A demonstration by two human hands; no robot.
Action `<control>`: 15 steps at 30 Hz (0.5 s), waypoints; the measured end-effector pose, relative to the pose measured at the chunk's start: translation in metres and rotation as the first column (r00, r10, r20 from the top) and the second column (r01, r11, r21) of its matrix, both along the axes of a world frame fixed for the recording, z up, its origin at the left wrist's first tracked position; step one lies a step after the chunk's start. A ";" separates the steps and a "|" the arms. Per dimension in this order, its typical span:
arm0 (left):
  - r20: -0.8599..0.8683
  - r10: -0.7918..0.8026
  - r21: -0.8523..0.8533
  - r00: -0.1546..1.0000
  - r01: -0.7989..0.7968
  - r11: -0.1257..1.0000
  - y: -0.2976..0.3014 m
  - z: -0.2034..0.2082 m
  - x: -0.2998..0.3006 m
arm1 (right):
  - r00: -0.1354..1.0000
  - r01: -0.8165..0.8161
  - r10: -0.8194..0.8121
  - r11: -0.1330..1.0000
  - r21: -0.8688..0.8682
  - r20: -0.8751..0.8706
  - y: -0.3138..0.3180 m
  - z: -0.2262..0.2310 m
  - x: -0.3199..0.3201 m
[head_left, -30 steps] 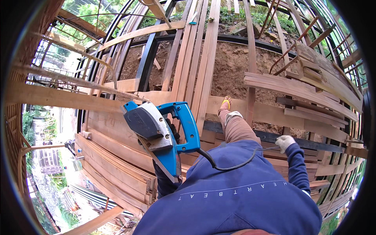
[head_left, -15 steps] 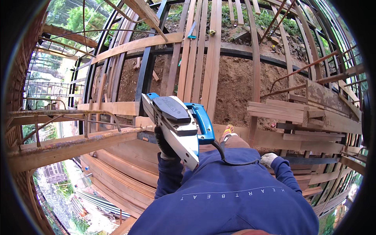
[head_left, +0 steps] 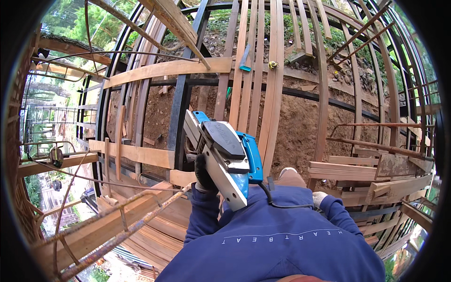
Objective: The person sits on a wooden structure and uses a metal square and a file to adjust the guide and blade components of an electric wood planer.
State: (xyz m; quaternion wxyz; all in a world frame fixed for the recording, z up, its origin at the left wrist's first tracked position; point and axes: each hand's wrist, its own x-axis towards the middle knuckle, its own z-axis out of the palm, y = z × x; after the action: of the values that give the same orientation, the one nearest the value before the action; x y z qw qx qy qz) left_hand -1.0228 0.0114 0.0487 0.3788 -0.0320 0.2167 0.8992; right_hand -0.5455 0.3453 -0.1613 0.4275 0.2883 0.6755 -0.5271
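An electric hand planer [head_left: 224,157], blue with a silver side and a dark cover, is held tilted in front of my chest. My left hand [head_left: 205,176], in a black glove, is closed round its base from the left. From the planer's rear a black power cord [head_left: 291,206] curves over my sweater to my right hand [head_left: 320,198]. That hand, in a pale glove, is down by my right side and seems closed on the cord; its fingers are partly hidden.
Long wooden boards [head_left: 269,108] lie over black beams [head_left: 180,105] above bare soil. On them rest a blue-handled square [head_left: 244,65] and a yellow tape measure [head_left: 273,65]. Rusty rods [head_left: 141,221] and a timber cross at left. Stacked planks [head_left: 343,174] stand at right.
My view has shifted, so the boards and beams appear farther right and the rusty rods at left sit lower. The planer stays in my left hand, turned a little more upright.
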 end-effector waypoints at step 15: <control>0.286 -0.543 -0.223 0.790 0.606 0.764 0.056 -0.133 -0.240 | 0.986 -0.011 0.108 0.796 0.605 -0.125 0.137 -0.017 -0.490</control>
State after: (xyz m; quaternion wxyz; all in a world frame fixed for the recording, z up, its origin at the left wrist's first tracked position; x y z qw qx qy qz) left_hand -1.2630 0.0676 -0.0844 0.6474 -0.1134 0.3112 0.6864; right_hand -1.0360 0.4827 -0.1781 0.2768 0.3463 0.8475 -0.2920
